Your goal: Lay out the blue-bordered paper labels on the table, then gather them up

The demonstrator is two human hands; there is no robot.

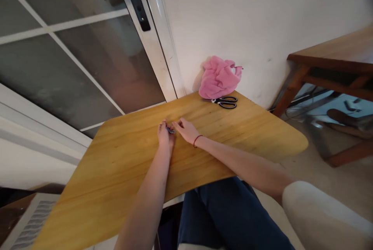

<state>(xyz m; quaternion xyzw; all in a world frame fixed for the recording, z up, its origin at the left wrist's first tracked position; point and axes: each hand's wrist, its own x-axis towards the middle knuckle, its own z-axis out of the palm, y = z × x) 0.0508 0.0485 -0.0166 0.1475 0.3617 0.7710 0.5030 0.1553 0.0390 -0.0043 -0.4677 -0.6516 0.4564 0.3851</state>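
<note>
Over the middle of the wooden table, my left hand (164, 133) is closed around a small dark bluish object (170, 130), too small and too covered to name. Close by on its right is my right hand (186, 129), a red string bracelet (197, 141) round its wrist. Its thumb and fingertips are pinched together near the small object. Whatever is between those fingertips, if anything, does not show.
On the far side of the wooden table (122, 164), black-handled scissors (227, 102) lie against a crumpled pink cloth (220, 77) by the wall. A glass-paned door (87, 59) stands at the left. Another wooden table (335, 52) is at the right.
</note>
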